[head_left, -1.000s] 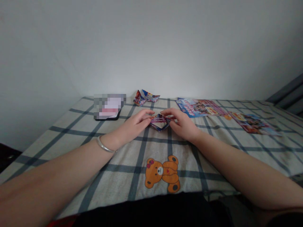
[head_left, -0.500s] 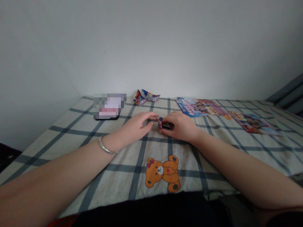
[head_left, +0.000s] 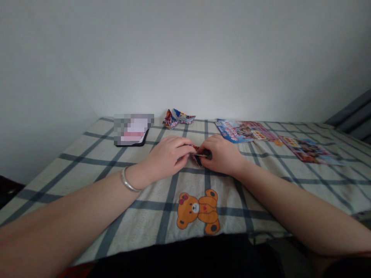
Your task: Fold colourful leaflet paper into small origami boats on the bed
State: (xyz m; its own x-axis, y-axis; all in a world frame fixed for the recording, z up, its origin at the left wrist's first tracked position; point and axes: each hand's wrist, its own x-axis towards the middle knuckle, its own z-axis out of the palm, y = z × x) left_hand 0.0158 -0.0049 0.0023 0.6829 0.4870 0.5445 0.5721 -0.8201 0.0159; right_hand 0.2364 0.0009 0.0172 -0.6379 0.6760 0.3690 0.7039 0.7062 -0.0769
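Note:
A small folded piece of colourful printed paper (head_left: 198,156) lies on the checked bedsheet (head_left: 87,162) between my two hands. My left hand (head_left: 166,158), with a silver bangle (head_left: 127,181) on its wrist, pinches the paper's left end with curled fingers. My right hand (head_left: 222,156) presses and grips the paper's right end, fingers closed over it. Most of the paper is hidden under the fingers.
Two finished folded paper shapes (head_left: 177,117) sit by the wall. A dark phone (head_left: 131,131) lies at the back left. Two printed leaflets (head_left: 246,131) (head_left: 310,150) lie to the right. An orange bear print (head_left: 199,210) marks the sheet in front.
The paper, open as a hollow diamond a second ago, has been squeezed flat into a small fold. My left hand has closed in onto it; both hands are now together.

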